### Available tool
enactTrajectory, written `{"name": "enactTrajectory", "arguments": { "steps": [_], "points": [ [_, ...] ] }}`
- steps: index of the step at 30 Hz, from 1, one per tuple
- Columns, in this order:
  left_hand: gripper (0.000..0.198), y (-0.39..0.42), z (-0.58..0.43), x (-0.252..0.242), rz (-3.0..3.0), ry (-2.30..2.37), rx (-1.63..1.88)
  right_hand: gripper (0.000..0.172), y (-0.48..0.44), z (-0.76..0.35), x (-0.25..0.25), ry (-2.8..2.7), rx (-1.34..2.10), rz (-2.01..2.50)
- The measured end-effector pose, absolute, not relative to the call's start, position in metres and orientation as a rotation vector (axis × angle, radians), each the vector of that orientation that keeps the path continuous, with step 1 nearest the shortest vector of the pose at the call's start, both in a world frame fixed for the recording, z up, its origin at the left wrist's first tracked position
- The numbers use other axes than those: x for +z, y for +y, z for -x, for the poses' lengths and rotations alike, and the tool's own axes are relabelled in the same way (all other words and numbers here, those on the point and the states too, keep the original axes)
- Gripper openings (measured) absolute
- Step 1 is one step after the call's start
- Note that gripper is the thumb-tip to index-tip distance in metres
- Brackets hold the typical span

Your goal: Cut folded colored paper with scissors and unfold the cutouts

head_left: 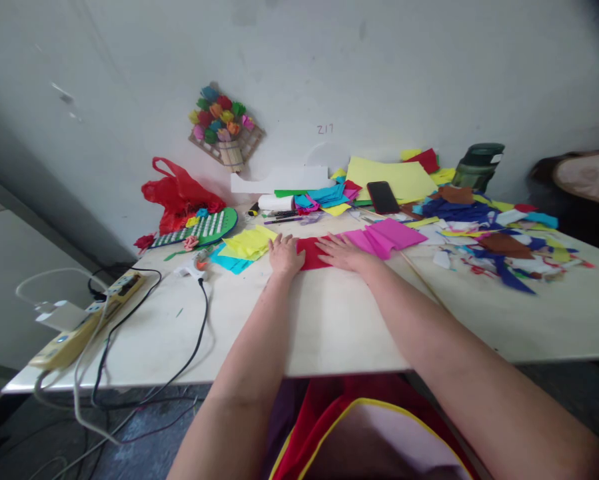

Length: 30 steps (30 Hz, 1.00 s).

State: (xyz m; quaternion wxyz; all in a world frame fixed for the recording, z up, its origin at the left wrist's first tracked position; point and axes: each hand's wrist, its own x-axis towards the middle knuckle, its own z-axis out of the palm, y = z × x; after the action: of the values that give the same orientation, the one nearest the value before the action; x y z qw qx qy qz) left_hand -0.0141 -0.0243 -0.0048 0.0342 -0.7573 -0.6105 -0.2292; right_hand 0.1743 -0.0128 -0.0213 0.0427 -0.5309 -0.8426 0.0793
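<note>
A red paper sheet (310,253) lies flat on the white table (329,320), in the middle and far from me. My left hand (284,252) rests on its left edge, fingers stretched flat. My right hand (340,252) presses on its right part, fingers spread out. Neither hand holds anything. Folded magenta paper (386,237) lies just right of the red sheet, and a stack of yellow paper (249,241) on cyan paper sits just to the left.
A power strip (86,320) with black and white cables lies at the table's left edge. A red plastic bag (179,193), a paper flower craft (224,127) on the wall, a phone (383,197) on yellow paper, a green bottle (478,167) and several paper scraps (499,243) stand behind and right.
</note>
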Motion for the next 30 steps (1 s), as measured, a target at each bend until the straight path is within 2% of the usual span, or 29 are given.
{"name": "enactTrajectory", "arguments": {
  "steps": [5, 10, 20, 26, 30],
  "points": [
    [0.054, -0.027, 0.005, -0.008, 2.621, -1.708, -0.422, 0.069, -0.012, -0.174, -0.022, -2.598, 0.257, 1.634],
    [0.060, -0.030, -0.002, -0.009, 2.672, -1.876, -0.139, 0.070, -0.014, -0.176, -0.020, -2.596, 0.251, 1.667],
    [0.064, -0.032, -0.005, -0.006, 2.643, -1.943, -0.070, 0.063, -0.007, -0.197, -0.022, -2.402, 0.229, 1.929],
    [0.065, -0.033, -0.007, -0.005, 2.582, -1.976, -0.005, 0.056, -0.005, -0.207, -0.020, -2.284, 0.051, 2.021],
    [0.064, -0.035, -0.008, -0.003, 2.579, -1.986, 0.015, 0.053, -0.008, -0.205, -0.011, -2.174, -0.139, 1.911]
  ]
}}
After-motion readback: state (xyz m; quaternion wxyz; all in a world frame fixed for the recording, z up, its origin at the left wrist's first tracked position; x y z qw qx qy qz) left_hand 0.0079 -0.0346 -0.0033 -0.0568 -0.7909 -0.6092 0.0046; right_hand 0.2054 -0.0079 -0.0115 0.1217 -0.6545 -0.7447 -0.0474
